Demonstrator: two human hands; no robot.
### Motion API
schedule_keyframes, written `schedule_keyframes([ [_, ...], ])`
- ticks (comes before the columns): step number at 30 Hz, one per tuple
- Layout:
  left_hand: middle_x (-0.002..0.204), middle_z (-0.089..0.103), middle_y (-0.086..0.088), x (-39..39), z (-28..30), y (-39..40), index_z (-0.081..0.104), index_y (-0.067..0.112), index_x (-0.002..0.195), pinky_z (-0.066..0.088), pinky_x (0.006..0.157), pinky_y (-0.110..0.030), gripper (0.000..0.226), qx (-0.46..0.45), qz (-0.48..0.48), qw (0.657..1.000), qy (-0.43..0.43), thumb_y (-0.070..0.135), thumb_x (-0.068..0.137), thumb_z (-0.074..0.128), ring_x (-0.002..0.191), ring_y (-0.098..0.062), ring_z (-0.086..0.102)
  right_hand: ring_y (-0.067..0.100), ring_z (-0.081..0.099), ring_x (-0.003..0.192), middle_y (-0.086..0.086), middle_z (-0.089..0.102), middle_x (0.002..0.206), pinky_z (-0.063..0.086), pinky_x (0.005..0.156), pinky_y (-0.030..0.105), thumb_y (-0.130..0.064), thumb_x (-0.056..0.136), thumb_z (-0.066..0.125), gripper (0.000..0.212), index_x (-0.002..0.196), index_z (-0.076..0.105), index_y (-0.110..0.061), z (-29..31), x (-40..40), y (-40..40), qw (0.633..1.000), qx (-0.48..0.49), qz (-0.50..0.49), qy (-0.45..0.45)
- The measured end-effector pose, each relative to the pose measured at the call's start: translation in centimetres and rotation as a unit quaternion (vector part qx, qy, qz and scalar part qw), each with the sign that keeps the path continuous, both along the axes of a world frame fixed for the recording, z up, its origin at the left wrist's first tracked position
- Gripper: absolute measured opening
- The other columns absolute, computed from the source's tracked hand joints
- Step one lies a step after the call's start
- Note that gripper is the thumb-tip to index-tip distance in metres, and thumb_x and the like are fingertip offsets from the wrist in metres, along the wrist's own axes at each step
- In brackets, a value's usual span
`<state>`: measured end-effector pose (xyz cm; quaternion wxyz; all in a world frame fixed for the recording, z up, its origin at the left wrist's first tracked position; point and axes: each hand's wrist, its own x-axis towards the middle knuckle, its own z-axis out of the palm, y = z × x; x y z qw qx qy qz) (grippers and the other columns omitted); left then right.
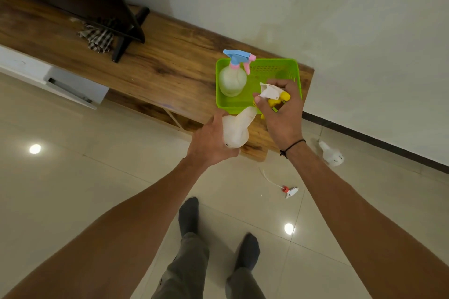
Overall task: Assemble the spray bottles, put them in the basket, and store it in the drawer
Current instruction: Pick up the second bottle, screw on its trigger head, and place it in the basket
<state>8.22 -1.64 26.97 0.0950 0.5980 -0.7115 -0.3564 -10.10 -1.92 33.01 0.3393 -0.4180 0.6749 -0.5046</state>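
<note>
A green basket (277,65) sits at the right end of a wooden cabinet top (155,60). Inside it stands an assembled spray bottle (232,80) with a blue and pink trigger head. My left hand (210,141) grips a white translucent bottle (237,128), tilted with its neck pointing up toward the basket. My right hand (279,107) holds a white and yellow spray head (273,93) just above that neck, over the basket's front edge. On the floor lie another white bottle (331,154) and a red and white spray head (289,190) with its tube.
A dark stand (126,29) and a checked cloth (98,37) rest on the cabinet's left part. A white drawer front (70,90) with a handle shows below the top. The wall is close behind; my socked feet stand on glossy tile.
</note>
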Motion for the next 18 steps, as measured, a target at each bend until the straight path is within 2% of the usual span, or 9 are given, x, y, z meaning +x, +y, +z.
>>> schedule_keyframes([
  [4,0.121,0.065,0.004,-0.5,0.1,0.0,0.031,0.034,0.131,0.048,0.072,-0.034,0.101,-0.004,0.001,1.000,0.007,0.055,0.050,0.088,0.104,-0.028,0.069,0.028,0.071,0.102,-0.009,0.071,0.100,0.060,0.087,0.054,-0.021,0.083,0.086,0.033,0.107,0.063,-0.021,-0.7,-0.2,0.4,0.999,0.023,0.015,-0.022],
  [9,0.115,0.064,0.007,-0.6,-0.1,0.3,0.033,0.034,0.128,0.046,0.069,-0.033,0.098,-0.015,-0.009,1.000,0.009,0.055,0.050,0.088,0.099,-0.027,0.069,0.047,0.070,0.112,0.024,0.075,0.112,0.056,0.096,0.063,-0.014,0.085,0.085,0.036,0.118,0.072,-0.006,-1.6,-0.9,1.0,0.993,0.057,0.054,-0.083],
  [13,0.117,0.066,0.006,-0.1,-0.3,0.5,0.035,0.034,0.129,0.057,0.074,-0.040,0.098,0.004,-0.015,1.000,0.024,0.052,0.050,0.090,0.101,-0.027,0.069,0.044,0.070,0.116,0.025,0.074,0.118,0.054,0.101,0.063,-0.006,0.082,0.086,0.045,0.122,0.069,0.003,-1.9,-1.5,1.3,0.987,0.085,0.086,-0.108],
  [15,0.120,0.065,0.007,0.1,-0.4,0.5,0.035,0.035,0.133,0.058,0.080,-0.041,0.102,0.034,-0.026,0.998,0.054,0.052,0.049,0.092,0.105,-0.024,0.068,0.044,0.069,0.118,0.026,0.073,0.120,0.055,0.101,0.061,-0.004,0.082,0.086,0.040,0.118,0.069,0.002,-1.7,-1.8,1.2,0.984,0.089,0.107,-0.114],
  [16,0.121,0.064,0.008,0.3,-0.4,0.5,0.035,0.036,0.134,0.058,0.082,-0.039,0.104,0.051,-0.031,0.996,0.073,0.051,0.049,0.094,0.106,-0.021,0.067,0.041,0.071,0.114,0.026,0.073,0.117,0.058,0.097,0.055,-0.003,0.083,0.085,0.034,0.113,0.071,-0.001,-1.6,-2.1,1.1,0.982,0.086,0.122,-0.112],
  [18,0.124,0.061,0.010,0.6,-0.3,0.4,0.035,0.037,0.134,0.055,0.083,-0.033,0.105,0.079,-0.040,0.990,0.107,0.048,0.050,0.097,0.109,-0.018,0.065,0.025,0.074,0.098,0.024,0.075,0.109,0.060,0.079,0.035,-0.002,0.083,0.084,0.027,0.108,0.072,-0.002,-1.2,-2.4,1.1,0.980,0.082,0.149,-0.106],
])
